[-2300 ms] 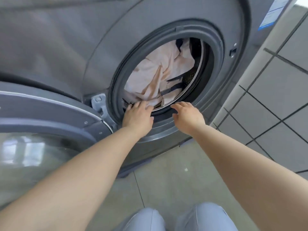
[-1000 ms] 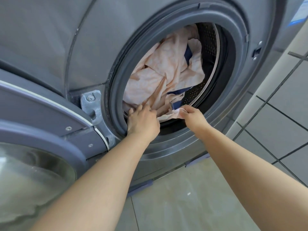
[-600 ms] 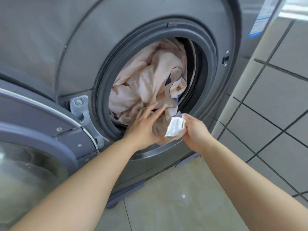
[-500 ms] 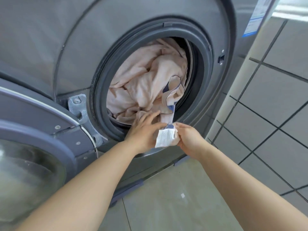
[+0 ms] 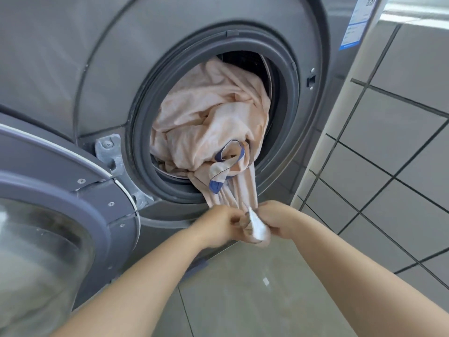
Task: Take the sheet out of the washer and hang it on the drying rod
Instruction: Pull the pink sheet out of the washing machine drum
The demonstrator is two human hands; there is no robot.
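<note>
Head view: the peach sheet (image 5: 209, 117) fills the washer (image 5: 73, 57) drum, one bunched end drawn out over the lower rim of the opening; left hand (image 5: 220, 223) and right hand (image 5: 279, 221) both have fingers curled round that end, close together, by its white tag (image 5: 256, 226). Judged soft, limp and probably damp-heavy, likely to snag on the grey door seal (image 5: 143, 132). Best taken hand over hand along the bunched end.
</note>
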